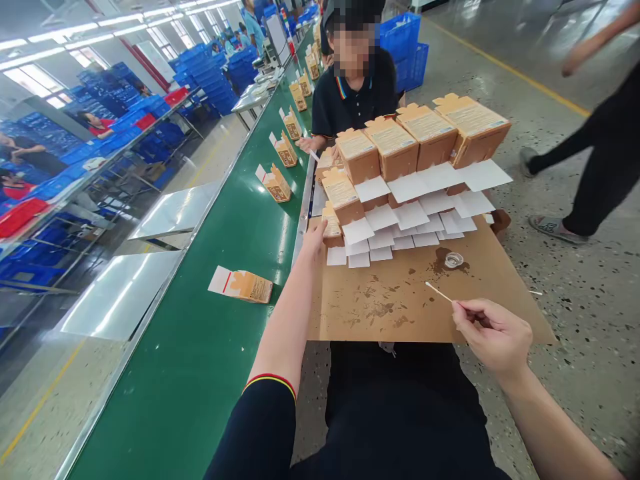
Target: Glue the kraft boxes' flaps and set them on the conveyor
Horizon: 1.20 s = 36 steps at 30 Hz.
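Pinching a swab (439,291) in our right hand (494,335), we touch a twelve-o'clock carton (333,228) with our left hand (313,240), grip unclear.

Ceiling tubes (120,21) glow bright; glare streaks the green belt (190,367).

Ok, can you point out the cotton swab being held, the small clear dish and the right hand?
Cotton swab (440,293): head view, middle of its exposed stick.
Small clear dish (454,265): head view, near side of its wall.
Right hand (495,336): head view, middle of the hand.
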Motion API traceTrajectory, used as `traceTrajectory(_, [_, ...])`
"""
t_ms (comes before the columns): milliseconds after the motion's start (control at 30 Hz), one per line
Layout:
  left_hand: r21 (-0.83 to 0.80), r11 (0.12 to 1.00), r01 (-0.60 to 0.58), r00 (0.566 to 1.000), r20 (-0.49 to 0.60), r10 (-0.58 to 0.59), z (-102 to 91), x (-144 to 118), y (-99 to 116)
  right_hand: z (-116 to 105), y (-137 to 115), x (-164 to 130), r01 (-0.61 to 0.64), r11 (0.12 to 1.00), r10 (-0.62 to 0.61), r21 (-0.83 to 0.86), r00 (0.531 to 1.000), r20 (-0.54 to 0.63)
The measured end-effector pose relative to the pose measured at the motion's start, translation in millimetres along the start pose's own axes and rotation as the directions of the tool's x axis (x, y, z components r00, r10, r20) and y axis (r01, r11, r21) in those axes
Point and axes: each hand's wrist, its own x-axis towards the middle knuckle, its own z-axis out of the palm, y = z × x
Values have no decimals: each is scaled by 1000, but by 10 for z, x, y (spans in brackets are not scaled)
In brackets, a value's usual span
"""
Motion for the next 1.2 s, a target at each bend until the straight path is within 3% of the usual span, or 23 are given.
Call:
traceTrajectory(67, [5, 998, 56, 998, 31, -56, 85, 61, 9, -35, -12, -10, 0, 1000, 0, 0, 1000, -27])
traceTrajectory(167, [-31, 997, 72, 997, 34, -71, -87, -111, -81, -130, 4, -24, -4, 1000, 4, -5, 998, -67])
traceTrajectory(267, [-137, 989, 51, 998, -19, -54, -486, -518, -261, -197, -5, -50, -15, 1000, 14, -3, 998, -58])
traceTrajectory(333, [-252, 966, 59, 998, -6, -62, -721, -897, -422, -165, -58, -88, -25, 1000, 25, 19, 1000, 5])
traceTrajectory(400, [-339, 937, 87, 996, 53, -74, -831, -1296, -577, -36, -146, -144, -16, 998, 8, 67, 993, 118])
traceTrajectory(533, [-339, 933, 121, 987, 142, -77, -713, -1812, -723, 477, -304, -298, 42, 988, -86, 147, 948, 306])
traceTrajectory(633, [-322, 940, 111, 986, 152, -64, -587, -1876, -697, 851, -307, -423, 70, 980, -141, 186, 905, 402])
traceTrajectory(700, [-316, 944, 98, 987, 151, -51, -557, -1861, -667, 981, -266, -491, 72, 981, -147, 180, 879, 454])
traceTrajectory(867, [-301, 950, 84, 991, 124, -48, -559, -1878, -661, 979, -163, -557, 85, 986, -150, 144, 829, 539])
traceTrajectory(967, [-292, 954, 67, 994, 98, -39, -551, -1903, -685, 959, -122, -526, 93, 987, -152, 135, 825, 544])
traceTrajectory(1067, [-279, 960, 32, 997, 83, -9, -536, -1939, -698, 966, -85, -459, 75, 991, -120, 107, 844, 523])
traceTrajectory(1200, [-197, 979, -44, 998, 35, 52, -476, -2072, -725, 922, -60, -369, 43, 993, -83, 109, 914, 398])
